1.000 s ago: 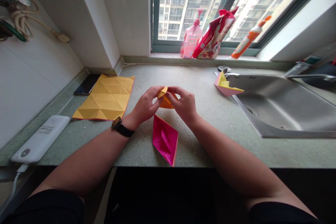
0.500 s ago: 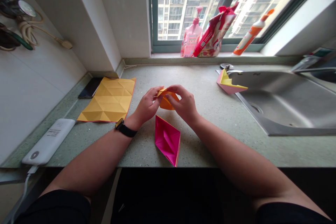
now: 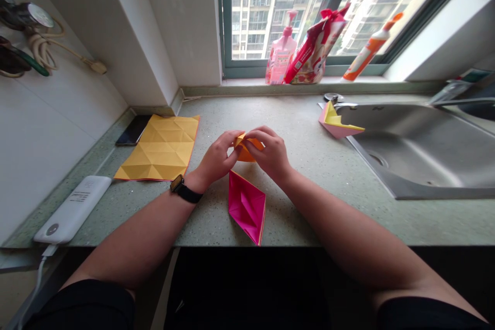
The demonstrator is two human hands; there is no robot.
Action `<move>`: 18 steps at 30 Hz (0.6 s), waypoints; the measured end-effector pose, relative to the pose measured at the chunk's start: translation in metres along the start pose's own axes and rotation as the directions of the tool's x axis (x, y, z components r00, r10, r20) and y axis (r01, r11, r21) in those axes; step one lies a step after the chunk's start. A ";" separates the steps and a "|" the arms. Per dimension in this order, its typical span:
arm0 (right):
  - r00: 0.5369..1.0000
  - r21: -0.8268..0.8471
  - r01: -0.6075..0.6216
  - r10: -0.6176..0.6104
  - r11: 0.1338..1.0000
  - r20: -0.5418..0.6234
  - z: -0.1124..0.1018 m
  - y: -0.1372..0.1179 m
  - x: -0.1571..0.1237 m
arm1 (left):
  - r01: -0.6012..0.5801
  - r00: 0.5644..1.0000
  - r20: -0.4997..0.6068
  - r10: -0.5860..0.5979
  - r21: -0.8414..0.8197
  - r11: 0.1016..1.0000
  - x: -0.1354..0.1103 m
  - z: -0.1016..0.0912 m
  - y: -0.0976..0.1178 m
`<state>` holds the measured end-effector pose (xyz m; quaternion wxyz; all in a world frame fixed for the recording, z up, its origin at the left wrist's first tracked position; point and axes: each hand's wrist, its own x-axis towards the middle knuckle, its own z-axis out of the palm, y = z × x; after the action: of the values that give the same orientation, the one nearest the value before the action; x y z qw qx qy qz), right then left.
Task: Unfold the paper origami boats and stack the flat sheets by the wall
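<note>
and here a folded orange paper piece is being held tight between both hands, right over the speckled green worktop! it's pinched from either side by the left hand and the right hand, the fingers closed firmly on its edges. just below that piece, a pink paper boat is lying on its side. to the left of the piece, a creased yellow sheet is spread flat, while off to its right a pink-and-yellow paper fold is perched at the edge of a steel sink.
</note>
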<state>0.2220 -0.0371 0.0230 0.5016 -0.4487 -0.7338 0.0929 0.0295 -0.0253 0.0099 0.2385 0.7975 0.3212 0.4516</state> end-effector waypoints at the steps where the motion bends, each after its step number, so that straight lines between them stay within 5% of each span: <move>1: 1.000 0.002 0.006 -0.006 1.000 -0.014 0.000 0.001 0.000 | -0.024 1.000 -0.002 0.024 0.018 1.000 0.000 0.000 0.000; 7: 0.999 0.123 0.033 -0.028 0.992 -0.037 0.000 0.004 0.001 | -0.018 0.992 -0.119 0.028 0.082 0.996 0.001 -0.008 -0.009; 14: 0.983 0.386 -0.184 0.166 0.904 0.082 -0.003 0.010 0.006 | 0.148 0.973 -0.194 -0.124 0.113 0.983 0.006 -0.017 -0.012; 18: 0.940 0.541 -0.339 0.255 0.769 0.226 -0.008 0.010 0.010 | 0.225 0.957 -0.206 -0.203 0.088 0.970 0.007 -0.019 -0.009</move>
<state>0.2337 -0.0263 0.0272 0.5395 -0.3798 -0.6243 0.4182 0.0123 -0.0124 0.0166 0.2088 0.7216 0.4520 0.4810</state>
